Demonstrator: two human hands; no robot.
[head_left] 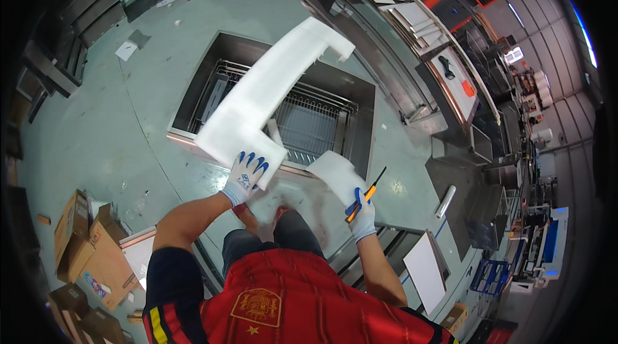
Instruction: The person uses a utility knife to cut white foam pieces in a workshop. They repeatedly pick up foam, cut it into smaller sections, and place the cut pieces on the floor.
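Gripping a white foam piece (pixel 264 96), the left hand (pixel 245 176); the right hand (pixel 360 209) clasps an orange utility knife (pixel 367 194).

The open steel tank (pixel 193 93) sits on the floor directly ahead of the person, with a wire rack (pixel 309 122) inside it. A long foam piece (pixel 264 93) lies across the tank's top, held at its near end by the left hand (pixel 244 178). Right of that hand, at the tank's near rim, the right hand (pixel 362 210) holds a utility knife (pixel 367 194) and a smaller foam piece (pixel 335 173). Cardboard boxes (pixel 80 241) lie near-left of the tank; workbenches (pixel 450 80) stand to its right.
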